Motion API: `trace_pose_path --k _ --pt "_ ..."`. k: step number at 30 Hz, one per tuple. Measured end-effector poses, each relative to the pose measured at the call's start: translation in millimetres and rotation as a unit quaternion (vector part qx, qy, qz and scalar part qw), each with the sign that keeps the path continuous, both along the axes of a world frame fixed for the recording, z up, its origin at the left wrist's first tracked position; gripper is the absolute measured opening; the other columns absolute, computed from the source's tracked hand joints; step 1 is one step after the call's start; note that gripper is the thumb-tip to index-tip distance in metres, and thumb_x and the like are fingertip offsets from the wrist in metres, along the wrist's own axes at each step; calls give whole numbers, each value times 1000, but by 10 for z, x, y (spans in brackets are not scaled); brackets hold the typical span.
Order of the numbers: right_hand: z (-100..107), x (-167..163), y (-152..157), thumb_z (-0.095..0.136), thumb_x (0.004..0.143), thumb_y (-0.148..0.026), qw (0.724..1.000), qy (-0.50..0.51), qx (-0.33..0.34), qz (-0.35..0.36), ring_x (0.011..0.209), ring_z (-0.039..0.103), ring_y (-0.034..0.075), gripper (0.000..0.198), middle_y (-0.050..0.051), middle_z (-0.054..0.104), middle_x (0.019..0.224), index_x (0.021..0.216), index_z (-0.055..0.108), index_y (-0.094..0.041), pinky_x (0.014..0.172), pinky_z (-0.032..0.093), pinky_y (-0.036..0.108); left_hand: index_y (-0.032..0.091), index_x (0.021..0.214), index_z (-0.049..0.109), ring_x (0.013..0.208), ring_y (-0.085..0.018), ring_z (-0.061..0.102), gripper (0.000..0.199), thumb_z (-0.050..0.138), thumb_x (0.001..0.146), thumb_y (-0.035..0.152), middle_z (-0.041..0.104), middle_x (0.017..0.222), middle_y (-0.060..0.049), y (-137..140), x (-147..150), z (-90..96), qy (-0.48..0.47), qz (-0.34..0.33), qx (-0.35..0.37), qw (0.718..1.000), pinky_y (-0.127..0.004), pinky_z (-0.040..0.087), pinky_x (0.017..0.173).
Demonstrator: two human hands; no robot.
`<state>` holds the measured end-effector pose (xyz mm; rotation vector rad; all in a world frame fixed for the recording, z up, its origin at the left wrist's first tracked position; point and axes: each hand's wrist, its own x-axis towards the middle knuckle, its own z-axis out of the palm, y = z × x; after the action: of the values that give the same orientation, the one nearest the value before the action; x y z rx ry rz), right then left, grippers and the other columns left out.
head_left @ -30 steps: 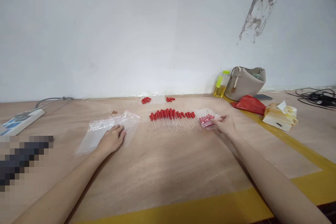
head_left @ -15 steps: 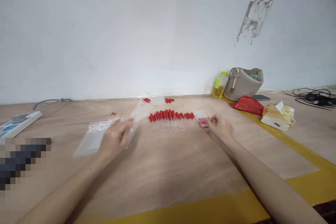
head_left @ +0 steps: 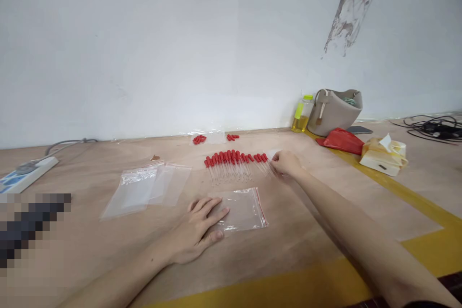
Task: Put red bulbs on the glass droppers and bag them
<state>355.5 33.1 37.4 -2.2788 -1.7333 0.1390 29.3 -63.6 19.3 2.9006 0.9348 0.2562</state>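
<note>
My left hand (head_left: 198, 228) lies palm down with fingers spread, its fingertips on the left part of a clear zip bag (head_left: 241, 209) lying flat. The bag's red-lined zip faces right. Beyond it is a row of thin clear droppers with red bulbs (head_left: 225, 158), their tubes pointing toward me. My right hand (head_left: 287, 162) is closed beside the row's right end, close to the last dropper tubes; its fingertips hide what they pinch. A pale bag edge (head_left: 275, 153) shows just behind that hand.
More clear zip bags (head_left: 140, 190) lie overlapping at left. Near the wall are small red bulbs (head_left: 199, 139) on a clear bag. A power strip (head_left: 29, 172) sits far left. At right stand a bottle (head_left: 299, 118), a grey handbag (head_left: 335, 113), a red pouch (head_left: 341, 142) and a tissue pack (head_left: 384, 156).
My left hand has moved right and toward me from the bag stack, and a clear bag now lies flat under its fingers. My right hand has shifted slightly left, covering the small bag of red pieces.
</note>
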Motion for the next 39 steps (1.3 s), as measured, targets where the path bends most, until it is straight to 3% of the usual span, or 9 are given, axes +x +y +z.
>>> trace_pose_path --k 3,7,13,20,22,26,28,33,39 --pt "16 -31 169 57 65 -29 999 6 -32 -24 78 60 23 25 15 65 83 82 67 -13 61 41 26 28 128 37 120 -28 30 40 37 89 36 37 132 -7 3 31 -24 -53 25 11 998 -49 28 95" --pt "35 -73 310 65 56 -29 996 17 -75 -53 77 61 26 35 16 64 85 86 64 -10 60 43 30 25 121 47 118 -24 34 33 40 88 30 44 125 -7 52 47 -48 -97 -11 12 995 -45 28 97" --pt "91 -115 401 67 49 -24 989 64 -117 -61 63 60 26 20 11 62 61 63 62 -11 56 43 33 26 123 45 121 -21 35 35 39 89 30 43 129 -5 80 49 -24 -67 -57 -23 996 -43 25 102" --pt "146 -53 57 45 76 -39 985 173 -9 20 52 54 12 28 4 57 58 75 57 -13 48 40 21 30 129 36 124 -21 31 40 37 89 34 36 135 -2 64 54 53 -29 -52 -65 996 -44 24 103" --pt "97 -66 -145 40 80 -41 965 251 42 63 49 51 9 31 0 56 60 90 52 -15 46 39 19 29 128 37 125 -22 30 40 38 89 33 35 136 -2 64 56 31 -51 -47 -57 996 -46 23 104" --pt "-92 -141 -503 59 68 -36 846 489 158 142 46 49 9 65 -7 51 57 120 24 -16 43 41 19 25 119 49 122 -20 34 32 36 90 26 45 128 -3 76 56 -29 -125 -12 -34 992 -43 28 102" --pt "-190 -188 -607 62 65 -32 815 535 165 151 46 50 10 78 -9 49 56 125 15 -18 43 43 20 24 116 52 117 -20 39 31 38 89 25 51 121 -5 88 52 -45 -150 1 -27 988 -42 32 100" --pt "-356 -293 -661 63 63 -32 787 578 179 121 48 55 12 78 -9 50 58 124 15 -22 46 49 24 23 115 52 114 -20 44 31 44 85 26 53 119 -5 125 40 -66 -145 7 -35 989 -44 27 102" --pt "-425 -384 -671 60 67 -39 751 632 170 89 51 59 14 55 -7 52 61 107 27 -24 50 51 28 24 120 47 113 -20 45 35 44 86 29 55 117 -4 142 44 -77 -135 20 -50 989 -46 22 104"
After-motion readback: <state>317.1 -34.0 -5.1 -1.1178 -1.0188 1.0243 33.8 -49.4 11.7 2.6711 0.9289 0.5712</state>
